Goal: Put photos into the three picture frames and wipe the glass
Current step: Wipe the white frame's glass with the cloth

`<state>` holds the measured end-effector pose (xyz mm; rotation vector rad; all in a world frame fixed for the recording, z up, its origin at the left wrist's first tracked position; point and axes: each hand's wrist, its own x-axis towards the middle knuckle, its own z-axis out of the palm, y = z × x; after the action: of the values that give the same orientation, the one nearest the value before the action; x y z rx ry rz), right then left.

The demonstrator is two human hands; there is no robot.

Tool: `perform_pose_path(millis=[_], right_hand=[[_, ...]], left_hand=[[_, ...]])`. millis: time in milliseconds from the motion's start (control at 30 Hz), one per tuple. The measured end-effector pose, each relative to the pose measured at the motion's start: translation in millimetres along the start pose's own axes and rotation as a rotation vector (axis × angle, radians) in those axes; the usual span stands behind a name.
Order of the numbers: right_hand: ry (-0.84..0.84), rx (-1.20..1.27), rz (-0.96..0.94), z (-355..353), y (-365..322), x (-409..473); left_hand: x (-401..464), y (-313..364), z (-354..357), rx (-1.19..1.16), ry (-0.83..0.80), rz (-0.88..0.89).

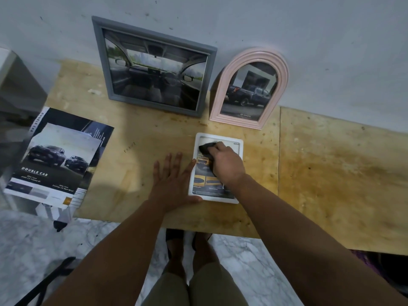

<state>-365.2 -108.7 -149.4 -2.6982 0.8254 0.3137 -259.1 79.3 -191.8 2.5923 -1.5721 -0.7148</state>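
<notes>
While the white picture frame [239,149] lies flat on the plywood tabletop [154,138], near the middle and toward the near edge, the right hand [227,166] is curled around a dark cloth [206,147] and presses it on the glass at the frame's far end. A printed car photo shows under that glass, with yellow and dark panels toward its near end. The left hand [174,180] lies flat on the table just left of the frame, fingers spread and straight, with the thumb side touching the frame's left edge and near-left corner.

Farther back, two more frames lean upright against the pale wall [331,51]. The grey rectangular frame [99,58] stands on the left and holds a photo of a car interior seen through the windscreen. The pink arched frame [283,69] stands just to its right and holds a photo of a dark pickup truck.

At the table's left edge, well apart from the hands, sits a stack of car brochures [59,157]; the top sheet shows two dark vehicles and the words "DOUBLE CAB". Below the near edge, the person's legs and feet stand on a marble-patterned floor [44,239].
</notes>
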Motion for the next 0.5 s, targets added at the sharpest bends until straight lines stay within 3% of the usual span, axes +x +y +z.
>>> perform_pose_path(millis=[200, 333, 433, 500], right_hand=[[-0.064, 0.081, -0.079, 9, -8, -55], [-0.195, 0.209, -0.099, 9, -16, -89], [-0.372, 0.474, 0.020, -11, -8, -79], [-0.381, 0.690, 0.186, -33, 3, -61]], left_hand=[[0, -1, 0, -0.005, -0.021, -0.011], [0, -1, -1, -0.009, -0.029, -0.002], [0, 0, -3, -0.020, -0.033, -0.006], [0, 1, -4, -0.024, -0.044, -0.006]])
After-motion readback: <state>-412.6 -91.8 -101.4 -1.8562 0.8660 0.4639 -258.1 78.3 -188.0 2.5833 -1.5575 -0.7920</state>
